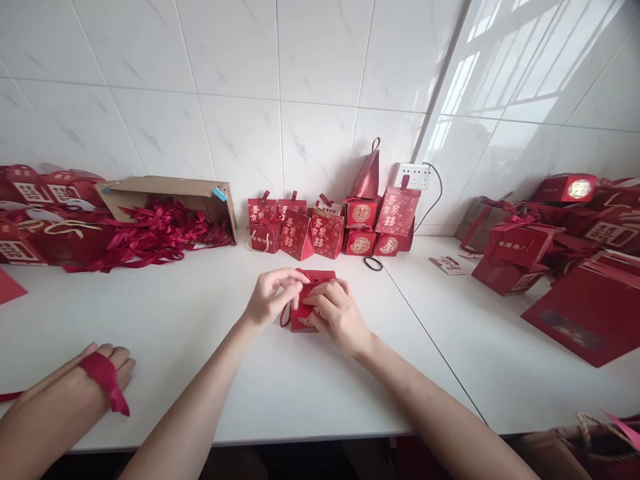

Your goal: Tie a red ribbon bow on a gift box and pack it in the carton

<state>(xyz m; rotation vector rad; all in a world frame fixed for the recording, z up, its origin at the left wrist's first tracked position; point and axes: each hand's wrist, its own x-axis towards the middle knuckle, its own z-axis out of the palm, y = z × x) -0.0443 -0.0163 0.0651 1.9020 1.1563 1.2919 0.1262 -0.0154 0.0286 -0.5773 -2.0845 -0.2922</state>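
Note:
A small red gift box (307,323) with gold print lies on the white table in front of me. A dark red ribbon (314,280) crosses its top, and a loop of it hangs at the left side. My left hand (274,295) pinches the ribbon between thumb and fingers at the box's upper left. Curled over the box's right part, my right hand (341,312) has its fingertips closed at the ribbon by the knot; they partly hide the gold print and the knot.
Another person's hands (107,373) rest at lower left with a ribbon across them. Along the wall stand a cardboard box (170,183) spilling red ribbons (175,227) and several red gift boxes (297,233). More red boxes (520,243) pile up at right, near a power strip (413,175).

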